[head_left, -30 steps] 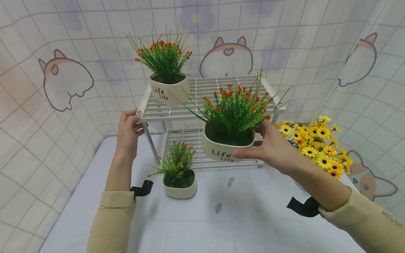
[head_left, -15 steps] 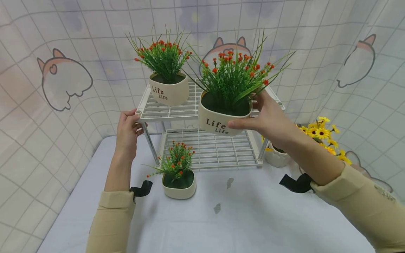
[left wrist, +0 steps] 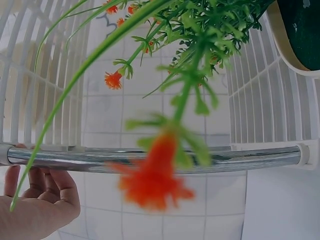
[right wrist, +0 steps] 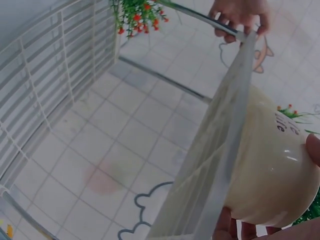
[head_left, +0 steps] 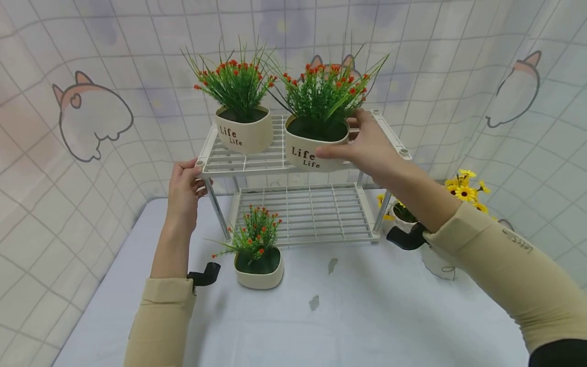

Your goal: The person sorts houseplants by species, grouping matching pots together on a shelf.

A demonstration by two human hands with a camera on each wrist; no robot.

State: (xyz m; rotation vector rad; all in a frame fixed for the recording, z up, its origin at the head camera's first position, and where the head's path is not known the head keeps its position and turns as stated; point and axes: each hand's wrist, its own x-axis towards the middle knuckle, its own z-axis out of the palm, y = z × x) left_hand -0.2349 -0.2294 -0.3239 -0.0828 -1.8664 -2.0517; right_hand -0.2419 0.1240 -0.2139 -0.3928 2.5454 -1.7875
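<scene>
In the head view, a white two-tier wire shelf (head_left: pixel 312 214) stands on the table. My left hand (head_left: pixel 183 191) grips the front left corner of its upper tier, fingers curled by the post. With thumb in front and fingers behind, my right hand (head_left: pixel 369 148) holds a cream "Life" flowerpot (head_left: pixel 298 150) with red flowers at the upper tier. The right wrist view shows this flowerpot (right wrist: pixel 275 175) upright against the tier's slats. A matching flowerpot (head_left: pixel 245 133) sits at the tier's left. A smaller flowerpot (head_left: pixel 260 279) stands on the table by the shelf's front left.
Yellow flowers (head_left: pixel 465 193) and white pots, one of them a pot (head_left: pixel 440 262) with a tied bow, stand right of the shelf, partly behind my right arm. Two grey patches mark the white table (head_left: pixel 330 331). A checked curtain (head_left: pixel 431 66) hangs behind.
My right hand has raised the red-flowered flowerpot and carried it back and slightly left, from in front of the shelf to the upper tier beside its match. My left hand stays at the corner.
</scene>
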